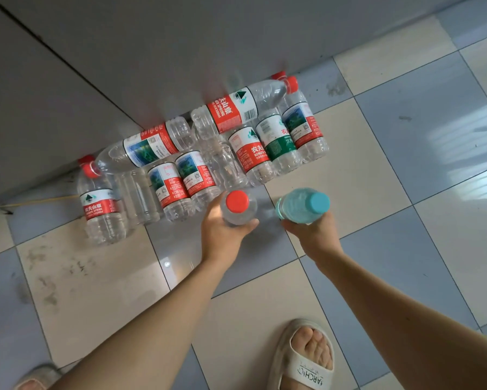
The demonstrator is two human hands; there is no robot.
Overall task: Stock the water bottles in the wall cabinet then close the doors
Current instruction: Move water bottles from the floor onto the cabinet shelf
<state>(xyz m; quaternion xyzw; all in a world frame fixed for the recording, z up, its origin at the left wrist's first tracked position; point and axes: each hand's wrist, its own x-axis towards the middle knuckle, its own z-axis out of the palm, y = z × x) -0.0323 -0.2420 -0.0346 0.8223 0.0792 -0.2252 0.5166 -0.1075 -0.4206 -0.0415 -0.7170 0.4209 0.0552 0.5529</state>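
A floor of grey and cream tiles [377, 153] runs up to a grey panel [124, 52] at the top of the view, and a cluster of water bottles [203, 153] stands and lies against its foot. The wall cabinet itself and its doors are not in view.

The step in hand looks like the pick-up. The left hand [222, 232] grips a red-capped bottle [238, 205] with fingers and thumb curled round its body. The right hand [311, 235] grips a teal-capped bottle [304, 205] in the same way. Both bottles are upright, just in front of the cluster; whether they touch the floor cannot be told.

The next move likely calls for carrying both bottles up to the cabinet shelf, then coming back for the rest, since many remain on the floor.

The red labels read "NONGFU SPRING" with Chinese characters above; one bottle [278, 142] wears a green label instead. A barcode shows on the lying bottle [231, 111]. The slipper [309, 361] on the person's foot carries lettering, seen upside down, that seems to read "MARCHIO".
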